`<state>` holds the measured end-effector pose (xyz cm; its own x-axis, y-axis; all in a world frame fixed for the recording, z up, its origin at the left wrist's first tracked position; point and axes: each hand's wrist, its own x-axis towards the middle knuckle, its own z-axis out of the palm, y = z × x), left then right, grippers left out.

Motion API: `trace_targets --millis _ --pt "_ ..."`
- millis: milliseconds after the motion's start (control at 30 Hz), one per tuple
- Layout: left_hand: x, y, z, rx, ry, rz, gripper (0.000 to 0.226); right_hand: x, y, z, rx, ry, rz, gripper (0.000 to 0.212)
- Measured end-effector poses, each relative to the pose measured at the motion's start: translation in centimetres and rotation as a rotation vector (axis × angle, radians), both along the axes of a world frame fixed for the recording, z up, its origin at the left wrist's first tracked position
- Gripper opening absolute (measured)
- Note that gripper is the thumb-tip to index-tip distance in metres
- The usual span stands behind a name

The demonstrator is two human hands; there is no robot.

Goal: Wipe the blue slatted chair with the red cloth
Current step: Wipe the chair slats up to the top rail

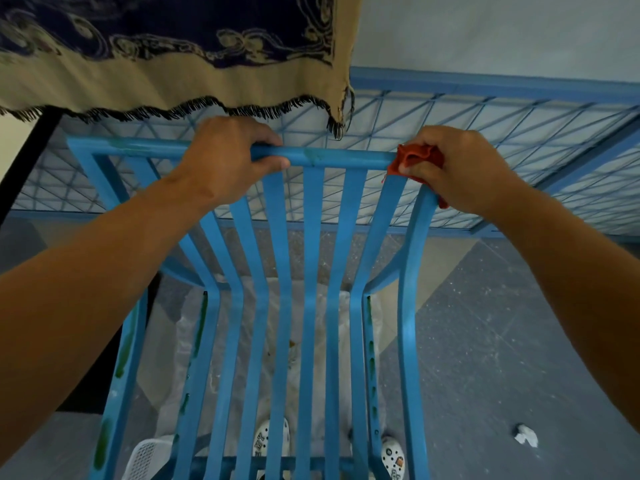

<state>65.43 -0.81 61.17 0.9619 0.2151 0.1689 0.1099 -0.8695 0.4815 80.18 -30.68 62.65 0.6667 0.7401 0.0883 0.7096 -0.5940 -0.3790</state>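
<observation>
Both hands on the top rail of the blue-painted slatted metal chair [313,271].
Left hand [225,157] curls its grip round the rail's middle; right hand [457,171] pinches the crumpled red cloth [414,159] against the rail's right corner.

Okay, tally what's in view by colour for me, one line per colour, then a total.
Blue: 2, slatted chair, wire bed frame
Red: 1, cloth gripped in the right hand
White: 3, two shoes, basket
Beige and navy: 1, fringed blanket
Total: 7

Cloth [420,159] on chair's [311,271] right corner
</observation>
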Motion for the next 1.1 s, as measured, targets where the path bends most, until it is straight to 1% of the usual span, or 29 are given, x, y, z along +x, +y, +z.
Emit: trace_targets --millis 100,200,400,467,533,600,667,767,800,867,900,933,1000,1033,1100 --pt "-0.1 0.0 -0.2 -0.019 -0.013 0.0 0.035 0.1 0.2 -0.1 0.011 0.007 -0.015 0.023" --pt "0.0 0.1 -0.3 0.001 -0.017 -0.004 0.037 -0.6 2.0 -0.2 0.014 -0.015 -0.007 0.023" --pt "-0.1 0.1 -0.3 0.001 -0.023 -0.006 0.037 -3.8 7.6 -1.7 0.05 -0.203 0.073 0.03" --pt "-0.2 0.1 -0.4 0.007 -0.02 -0.012 0.037 -3.8 7.4 -1.7 0.052 -0.205 0.086 0.03" --pt "-0.3 0.1 -0.5 0.003 -0.027 -0.017 0.037 -3.1 5.9 -1.3 0.057 -0.168 0.095 0.028" --pt "-0.6 -0.1 -0.7 -0.023 -0.053 -0.004 0.037 -2.5 3.9 -1.2 0.073 -0.154 0.062 0.027" --pt "-0.8 -0.3 -1.0 -0.032 -0.071 0.018 0.04 -2.6 3.0 -1.7 0.103 -0.183 0.0 0.028" --pt "-1.0 -0.6 -1.2 0.005 -0.057 0.023 0.055 -3.6 3.9 -2.3 0.03 -0.217 -0.085 0.033" --pt "-1.2 -0.9 -1.3 0.04 -0.048 0.012 0.061 -4.1 4.5 -2.3 -0.009 -0.208 -0.079 0.037" --pt "-1.3 -2.0 -1.5 0.108 -0.053 -0.023 0.066 -5.0 5.3 -1.8 -0.053 -0.143 -0.013 0.057" --pt "-1.3 -2.8 -1.5 0.127 -0.061 -0.046 0.065 -5.3 5.4 -1.5 -0.048 -0.085 0.02 0.068" --pt "-1.3 -3.7 -1.4 0.138 -0.069 -0.07 0.064 -5.4 5.3 -1.2 -0.027 -0.002 0.033 0.074" --pt "-0.8 -5.8 -1.0 0.145 -0.095 -0.128 0.062 -5.2 4.5 -0.6 0.029 0.173 0.016 0.073" --pt "-0.4 -6.9 -0.8 0.146 -0.109 -0.16 0.062 -5.0 4.1 -0.5 0.066 0.218 0.003 0.071" --pt "0.5 -9.1 -0.4 0.147 -0.133 -0.215 0.06 -4.4 3.2 -0.3 0.2 0.236 -0.021 0.065"
